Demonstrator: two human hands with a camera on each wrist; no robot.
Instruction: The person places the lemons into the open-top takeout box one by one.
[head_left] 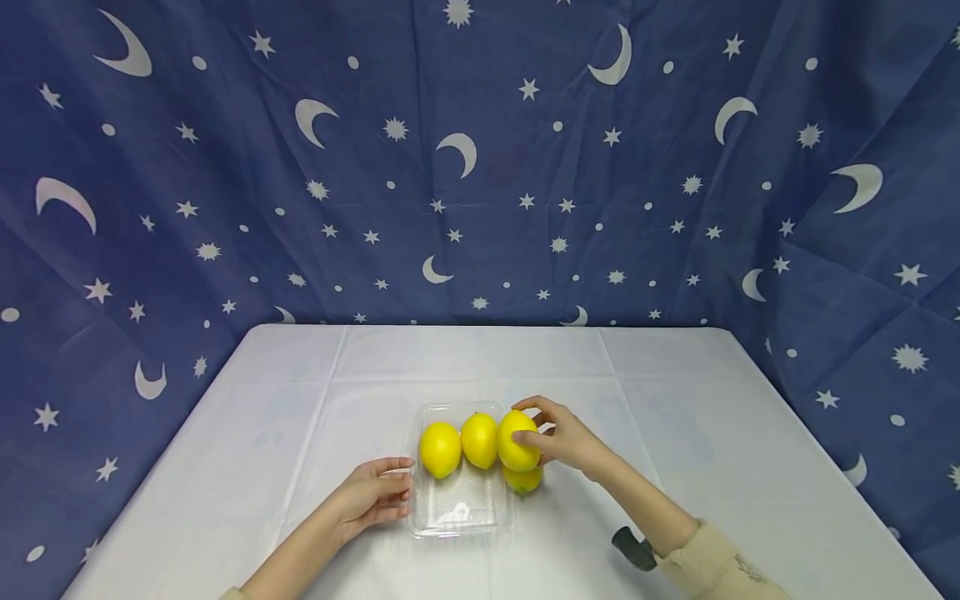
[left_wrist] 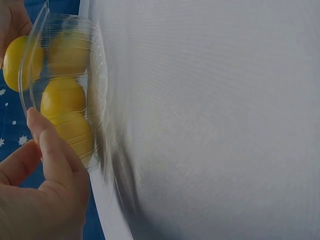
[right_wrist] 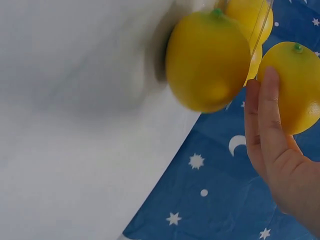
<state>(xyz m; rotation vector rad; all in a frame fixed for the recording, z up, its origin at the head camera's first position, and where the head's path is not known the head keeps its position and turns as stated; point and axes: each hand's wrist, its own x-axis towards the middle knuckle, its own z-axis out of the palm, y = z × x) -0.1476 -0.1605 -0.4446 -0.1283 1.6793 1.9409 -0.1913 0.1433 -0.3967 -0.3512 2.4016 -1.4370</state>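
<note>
A clear plastic box [head_left: 461, 521] holds two lemons, the left lemon [head_left: 440, 450] and the middle lemon [head_left: 479, 440]. My right hand [head_left: 558, 437] grips another lemon [head_left: 518, 442] between thumb and fingers, raised over the box's right rim. Partly hidden below it, a further lemon [head_left: 523, 480] rests on the table just right of the box; the right wrist view shows this lemon [right_wrist: 207, 62] close up. At the box's left side is my left hand [head_left: 372, 493], its fairly straight fingertips touching the rim. The left wrist view shows those fingers [left_wrist: 52, 152] against the plastic.
A white cloth covers the table [head_left: 337, 425]. Beyond it hangs a blue curtain [head_left: 510, 167] with moons and stars, also along both sides. A dark object [head_left: 633, 548] sits at my right sleeve [head_left: 708, 562].
</note>
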